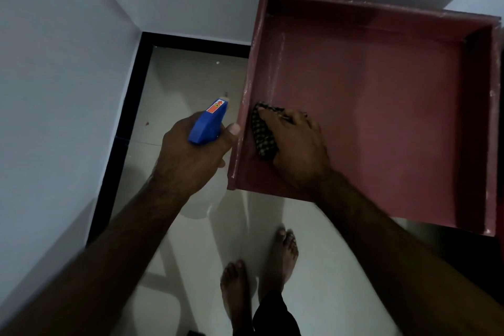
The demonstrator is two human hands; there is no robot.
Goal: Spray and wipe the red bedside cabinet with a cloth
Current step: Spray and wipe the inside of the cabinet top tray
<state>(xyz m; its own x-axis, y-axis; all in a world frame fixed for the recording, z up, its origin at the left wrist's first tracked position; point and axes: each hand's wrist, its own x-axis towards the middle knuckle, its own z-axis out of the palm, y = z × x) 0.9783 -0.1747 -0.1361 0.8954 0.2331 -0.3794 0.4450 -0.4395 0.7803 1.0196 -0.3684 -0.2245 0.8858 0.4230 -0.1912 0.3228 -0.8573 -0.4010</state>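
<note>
The red bedside cabinet [381,106] fills the upper right; I look down on its top, which has a raised rim with pale scuffs. My right hand [297,144] presses a dark checked cloth [263,131] flat against the top's near left corner. My left hand [191,155] hovers just left of the cabinet's edge, gripping a spray bottle with a blue trigger head [208,124]. Its nozzle points away from me, and its clear body hangs below my hand.
White walls [68,63] meet in a corner at the left, with a black skirting strip [128,106] along the floor. The floor [185,84] is pale glossy tile. My bare feet [261,267] stand in front of the cabinet.
</note>
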